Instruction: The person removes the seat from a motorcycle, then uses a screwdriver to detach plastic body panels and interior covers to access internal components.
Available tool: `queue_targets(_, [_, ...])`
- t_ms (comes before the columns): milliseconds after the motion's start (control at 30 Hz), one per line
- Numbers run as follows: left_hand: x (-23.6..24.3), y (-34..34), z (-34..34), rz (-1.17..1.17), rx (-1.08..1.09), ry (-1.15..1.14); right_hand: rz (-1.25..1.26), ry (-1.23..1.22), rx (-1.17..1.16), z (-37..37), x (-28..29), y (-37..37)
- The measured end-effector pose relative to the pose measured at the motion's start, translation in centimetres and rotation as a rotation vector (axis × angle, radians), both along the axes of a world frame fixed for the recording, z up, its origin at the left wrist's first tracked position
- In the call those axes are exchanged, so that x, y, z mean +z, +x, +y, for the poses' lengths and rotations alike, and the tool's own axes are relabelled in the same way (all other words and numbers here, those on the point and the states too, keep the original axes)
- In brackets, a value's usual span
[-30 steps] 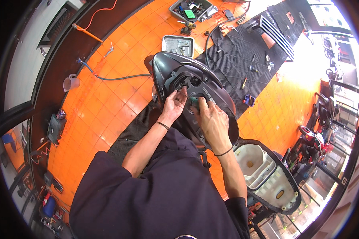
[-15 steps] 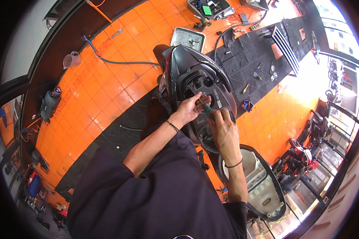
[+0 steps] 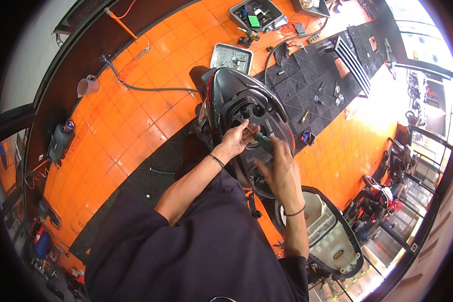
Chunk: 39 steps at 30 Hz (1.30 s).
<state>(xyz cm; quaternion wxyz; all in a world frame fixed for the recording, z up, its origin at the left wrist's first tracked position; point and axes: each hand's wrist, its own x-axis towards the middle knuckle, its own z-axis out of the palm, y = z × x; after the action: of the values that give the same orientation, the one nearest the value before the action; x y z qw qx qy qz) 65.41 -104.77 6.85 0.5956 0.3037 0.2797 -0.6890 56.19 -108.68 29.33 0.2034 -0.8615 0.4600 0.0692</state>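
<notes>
A dark scooter tail (image 3: 236, 83) stands in front of me with its seat raised. Over the opening under the seat, the fingers of my left hand (image 3: 232, 143) are closed around the shaft of a screwdriver (image 3: 262, 140) with a green handle. What its tip touches is hidden by those fingers. My right hand (image 3: 283, 173) is beside the handle's end, its thumb spread away from the handle. Motion smears its fingers, so whether they still grip the handle is unclear. The upturned seat (image 3: 332, 236), with its pale underside showing, hangs near my right forearm.
Beyond the scooter, a grey tray (image 3: 231, 59) with small parts sits on orange tiles near a cordless drill (image 3: 248, 38) and a toolbox (image 3: 256, 15). Scattered tools lie on the black mat (image 3: 299, 83) to the right. A blue hose (image 3: 156, 89) runs across the floor at left.
My right hand has loosened from around the screwdriver handle, and its thumb has swung out to the left. My left hand keeps its pinch. The whole view has shifted slightly.
</notes>
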Motion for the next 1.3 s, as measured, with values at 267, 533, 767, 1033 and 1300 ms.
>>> queue_targets(267, [-1.2,1.2,0.5,-0.026,-0.053,0.056,0.325,0.087,-0.112,0.1,-0.2,1.7])
queue_targets(533, [-7.1,1.7,-0.4,-0.016,-0.065,-0.161,-0.041,-0.120,-0.027,0.4,-3.8,0.0])
queue_targets(767, [-8.0,5.3,-1.0,0.016,-0.391,-0.114,-0.324,-0.184,-0.235,1.7,-7.8,2.6])
queue_targets(1033, [-3.6,9.5,-2.0,-0.150,-0.753,-0.247,-0.648,-0.178,-0.457,4.5,-6.3,-1.0])
queue_targets(1300, [7.8,-0.3,-1.0,-0.888,-1.480,-0.559,-0.813,-0.506,-0.798,19.1,-3.2,-20.3])
